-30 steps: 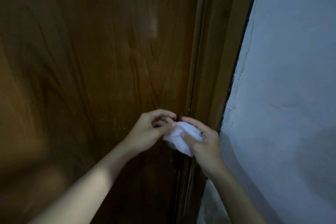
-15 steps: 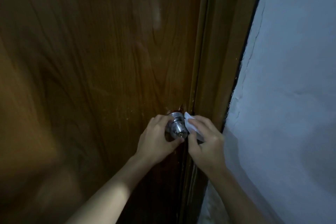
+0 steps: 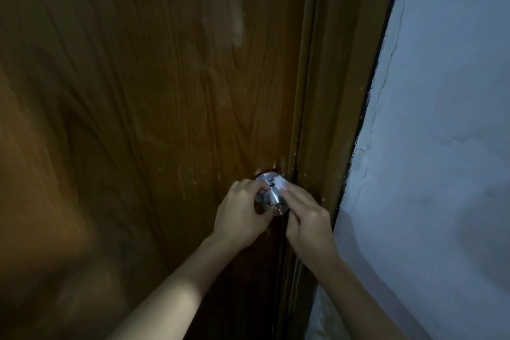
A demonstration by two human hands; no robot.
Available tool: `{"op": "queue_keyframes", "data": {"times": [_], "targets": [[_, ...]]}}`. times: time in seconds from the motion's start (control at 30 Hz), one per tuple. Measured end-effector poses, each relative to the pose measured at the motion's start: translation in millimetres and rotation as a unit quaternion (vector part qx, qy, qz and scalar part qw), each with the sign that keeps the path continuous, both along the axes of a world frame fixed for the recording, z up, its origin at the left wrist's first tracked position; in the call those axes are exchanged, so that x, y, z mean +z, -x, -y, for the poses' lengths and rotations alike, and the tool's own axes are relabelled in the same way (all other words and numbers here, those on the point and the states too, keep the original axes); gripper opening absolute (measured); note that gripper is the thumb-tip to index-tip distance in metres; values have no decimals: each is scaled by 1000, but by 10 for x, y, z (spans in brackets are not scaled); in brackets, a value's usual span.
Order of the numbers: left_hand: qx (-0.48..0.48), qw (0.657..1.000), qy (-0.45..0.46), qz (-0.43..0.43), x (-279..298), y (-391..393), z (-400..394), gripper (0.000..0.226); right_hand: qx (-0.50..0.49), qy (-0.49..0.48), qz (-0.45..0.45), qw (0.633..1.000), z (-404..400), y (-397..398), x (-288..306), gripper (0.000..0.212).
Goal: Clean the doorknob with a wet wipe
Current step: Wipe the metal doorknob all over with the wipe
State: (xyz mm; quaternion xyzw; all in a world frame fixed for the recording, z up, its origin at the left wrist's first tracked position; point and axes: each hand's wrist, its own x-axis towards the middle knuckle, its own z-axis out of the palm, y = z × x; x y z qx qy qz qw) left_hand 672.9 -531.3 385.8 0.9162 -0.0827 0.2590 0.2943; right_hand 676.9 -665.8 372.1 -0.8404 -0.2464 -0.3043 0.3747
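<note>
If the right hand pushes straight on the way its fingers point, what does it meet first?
Probably the doorknob: the right hand already presses the wet wipe against its upper side. Behind that lies the door; depth is unclear.

A brushed, silvery metal doorknob (image 3: 271, 196) gleams against a brown door (image 3: 143, 107) of smooth wood grain with a dull sheen, scuffed pale near the latch edge. A soft white wet wipe (image 3: 281, 183) lies crumpled on the metal. The pale painted wall (image 3: 447, 119) looks matt, uneven and cracked.
</note>
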Motion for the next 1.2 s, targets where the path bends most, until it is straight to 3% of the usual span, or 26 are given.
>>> {"op": "queue_keyframes", "data": {"times": [0.17,0.3,0.4,0.6,0.7,0.8,0.9,1.07,1.2], "targets": [[-3,1000,0,-7,17,-6,0,39,-7,-35,-34,999,59,-15,-32,36],[-2,1000,3,-6,24,4,16,40,27,1,-15,1000,28,-55,-71,43],[4,1000,1,-9,36,17,22,39,23,-41,-42,998,20,-37,-165,45],[4,1000,2,-11,47,21,34,40,20,-41,27,999,-51,-27,-223,46],[7,1000,1,-14,48,29,38,39,7,-100,44,994,-60,-10,-214,35],[5,1000,2,-18,47,30,38,40,20,-92,100,990,-100,50,-260,31],[6,1000,-3,-21,62,20,35,39,-17,-148,34,988,-165,6,-232,37],[3,1000,-14,-25,51,-4,11,39,-6,-142,90,986,-187,29,-323,31],[2,999,-16,-29,57,-13,1,37,-42,-183,32,982,-180,-30,-330,33]]}}
